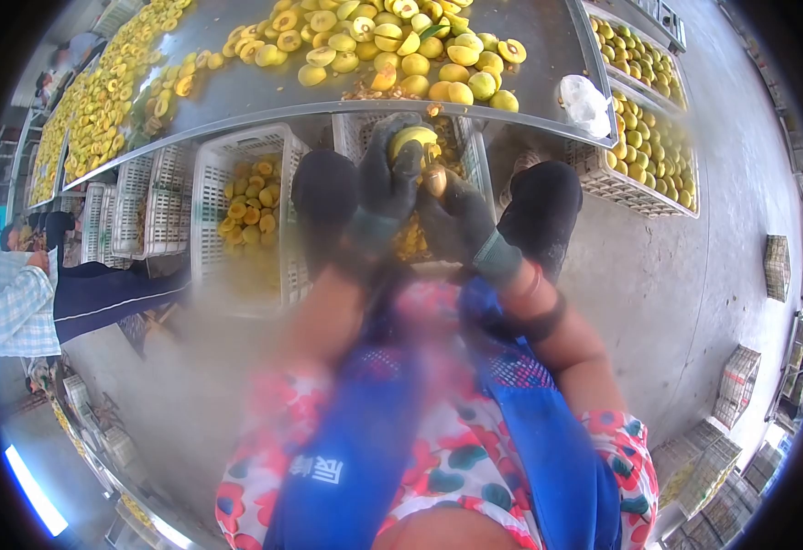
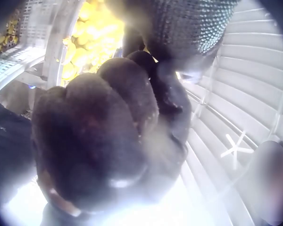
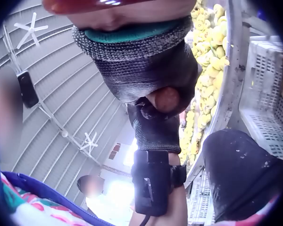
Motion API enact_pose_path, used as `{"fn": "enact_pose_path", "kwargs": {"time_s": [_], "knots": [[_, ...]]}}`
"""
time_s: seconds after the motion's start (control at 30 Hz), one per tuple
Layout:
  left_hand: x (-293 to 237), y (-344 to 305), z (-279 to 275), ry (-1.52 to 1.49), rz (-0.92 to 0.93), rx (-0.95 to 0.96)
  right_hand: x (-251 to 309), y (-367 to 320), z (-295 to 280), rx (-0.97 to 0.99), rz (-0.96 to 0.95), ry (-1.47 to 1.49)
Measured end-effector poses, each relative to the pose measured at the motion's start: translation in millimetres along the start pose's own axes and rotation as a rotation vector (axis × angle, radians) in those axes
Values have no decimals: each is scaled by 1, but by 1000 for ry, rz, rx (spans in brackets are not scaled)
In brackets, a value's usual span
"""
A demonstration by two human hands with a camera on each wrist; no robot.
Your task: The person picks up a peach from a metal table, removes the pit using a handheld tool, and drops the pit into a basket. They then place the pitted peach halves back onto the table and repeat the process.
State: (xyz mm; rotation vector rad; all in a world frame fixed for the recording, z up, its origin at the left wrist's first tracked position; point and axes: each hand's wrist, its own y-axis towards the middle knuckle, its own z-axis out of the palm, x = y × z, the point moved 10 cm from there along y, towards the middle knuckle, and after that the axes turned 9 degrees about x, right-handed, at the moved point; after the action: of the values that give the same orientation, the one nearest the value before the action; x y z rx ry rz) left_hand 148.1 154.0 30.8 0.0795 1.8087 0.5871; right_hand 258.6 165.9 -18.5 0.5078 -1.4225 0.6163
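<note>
Both hands wear dark gloves and meet over a crate between the knees. The left hand point(image 1: 383, 174) grips a yellow peach-like fruit point(image 1: 413, 137), its upper side showing above the fingers. Close beside it, the right hand point(image 1: 459, 216) holds a tool by a round wooden handle point(image 1: 435, 180); the tool's working end is hidden. From the right wrist, the butt of the wooden handle point(image 3: 168, 99) pokes out of the gloved fist. In the left wrist view the left hand's curled fingers point(image 2: 94, 127) cover the fruit.
Yellow fruit point(image 1: 401, 41), whole and halved, is heaped on the metal table point(image 1: 548, 55) ahead. A white crate point(image 1: 202, 192) with cut fruit stands left; crates of whole fruit point(image 1: 639, 151) stand right. A plastic bag point(image 1: 584, 104) lies at the table corner. Another person point(image 1: 16, 293) sits left.
</note>
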Motion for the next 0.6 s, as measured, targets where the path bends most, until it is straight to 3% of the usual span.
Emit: {"fn": "enact_pose_path", "kwargs": {"time_s": [0.07, 0.17, 0.27, 0.37, 0.53, 0.6], "knots": [[-1, 1, 1, -19, -7, 23, -20, -3, 1, 31, 195, 184], [-2, 0, 3, -30, -20, 46, -8, -9, 8, 193, 321, 147], [3, 0, 7, -33, -49, 79, 0, 0, 2, 18, -49, 47], [13, 1, 11, -68, -37, 100, 12, -2, 0, 31, -16, -186], [32, -6, 17, -353, -118, 146, -20, -16, 21, 406, 442, 548], [32, -8, 18, -405, -116, 190, -19, -22, 28, 482, 499, 675]]}}
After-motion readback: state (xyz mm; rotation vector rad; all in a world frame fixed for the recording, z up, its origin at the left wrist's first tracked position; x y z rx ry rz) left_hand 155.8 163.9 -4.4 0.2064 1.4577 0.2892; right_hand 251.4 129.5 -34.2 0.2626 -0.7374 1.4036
